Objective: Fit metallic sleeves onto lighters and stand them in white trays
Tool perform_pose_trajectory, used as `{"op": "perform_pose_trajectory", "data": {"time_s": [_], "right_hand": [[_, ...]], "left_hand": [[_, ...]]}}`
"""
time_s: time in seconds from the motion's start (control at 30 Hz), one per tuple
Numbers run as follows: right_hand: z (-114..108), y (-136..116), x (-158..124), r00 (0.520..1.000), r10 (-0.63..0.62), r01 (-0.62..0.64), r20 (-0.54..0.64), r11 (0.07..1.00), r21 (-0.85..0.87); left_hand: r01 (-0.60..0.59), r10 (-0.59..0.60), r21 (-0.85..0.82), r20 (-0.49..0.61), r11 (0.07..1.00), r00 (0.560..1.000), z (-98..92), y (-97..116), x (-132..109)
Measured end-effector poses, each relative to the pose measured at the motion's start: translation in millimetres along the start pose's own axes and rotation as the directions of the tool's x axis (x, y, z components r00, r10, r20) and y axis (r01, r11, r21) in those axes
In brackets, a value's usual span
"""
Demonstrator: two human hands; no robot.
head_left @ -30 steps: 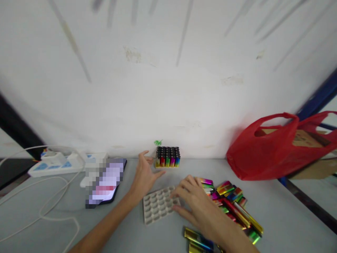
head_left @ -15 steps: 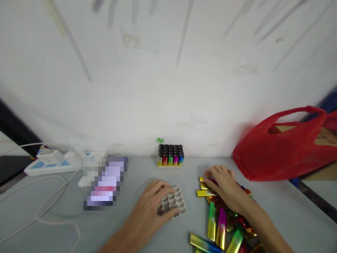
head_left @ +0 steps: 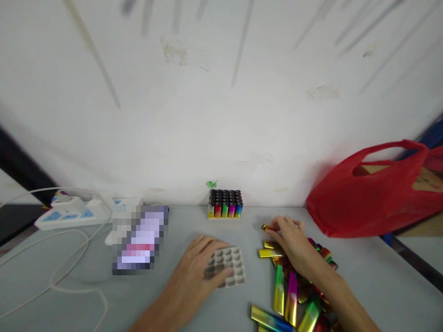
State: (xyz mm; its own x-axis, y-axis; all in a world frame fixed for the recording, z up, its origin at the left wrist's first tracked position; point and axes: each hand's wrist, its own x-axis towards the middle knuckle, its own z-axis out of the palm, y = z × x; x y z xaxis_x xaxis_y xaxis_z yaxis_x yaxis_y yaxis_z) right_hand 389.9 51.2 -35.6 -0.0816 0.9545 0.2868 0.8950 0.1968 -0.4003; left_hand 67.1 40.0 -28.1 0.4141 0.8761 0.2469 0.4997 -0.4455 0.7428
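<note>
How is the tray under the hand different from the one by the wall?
The near tray has empty holes; the far tray is packed with upright lighters. The left hand holds the near tray; nothing touches the far tray. The near tray is pale grey; the far tray shows rainbow colours. Both sit on the table.

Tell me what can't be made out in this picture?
Head view:
- Slab: pixelated, screen unreadable.
- Tray: near-left cells under the left hand.
- Right hand: its fingers hide whether it grips the gold lighter.
- Lighter pile: cut by the bottom edge.
- Red bag: most contents hidden by its plastic.
</note>
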Motion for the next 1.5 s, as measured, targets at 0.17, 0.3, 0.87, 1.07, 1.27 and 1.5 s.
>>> {"op": "perform_pose_trajectory", "data": {"time_s": [0.17, 0.3, 0.87, 1.07, 1.27, 1.5], "right_hand": [[-9, -18, -5, 0.997, -0.01, 0.016, -0.078, 0.996, 0.085], [-15, -35, -10, 0.987, -0.046, 0.079, -0.153, 0.973, 0.216], [-3, -72, -25, 0.991, -0.132, 0.131, -0.025, 0.906, 0.402], [-4, -84, -29, 0.987, -0.136, 0.093, 0.081, 0.912, 0.399], [-1, -83, -30, 0.99, -0.131, 0.103, 0.055, 0.929, 0.356], [1, -84, -29, 0.988, -0.157, 0.15, 0.003, 0.948, 0.279]], "left_hand": [[-0.031, 0.031, 0.014, 0.011, 0.999, 0.999, 2.2, -5, 1], [-0.032, 0.032, -0.003, 0.041, 0.999, 0.999, 9.6, -2, -1], [-0.057, 0.051, 0.141, 0.045, 0.988, 0.998, 0.9, 0, 0], [-0.007, -0.006, 0.097, 0.136, 0.995, 0.991, 2.3, 4, -2], [0.023, -0.03, 0.053, 0.134, 0.998, 0.991, 3.9, 4, -2], [0.078, -0.081, 0.026, 0.127, 0.997, 0.989, 2.2, 5, -1]]}}
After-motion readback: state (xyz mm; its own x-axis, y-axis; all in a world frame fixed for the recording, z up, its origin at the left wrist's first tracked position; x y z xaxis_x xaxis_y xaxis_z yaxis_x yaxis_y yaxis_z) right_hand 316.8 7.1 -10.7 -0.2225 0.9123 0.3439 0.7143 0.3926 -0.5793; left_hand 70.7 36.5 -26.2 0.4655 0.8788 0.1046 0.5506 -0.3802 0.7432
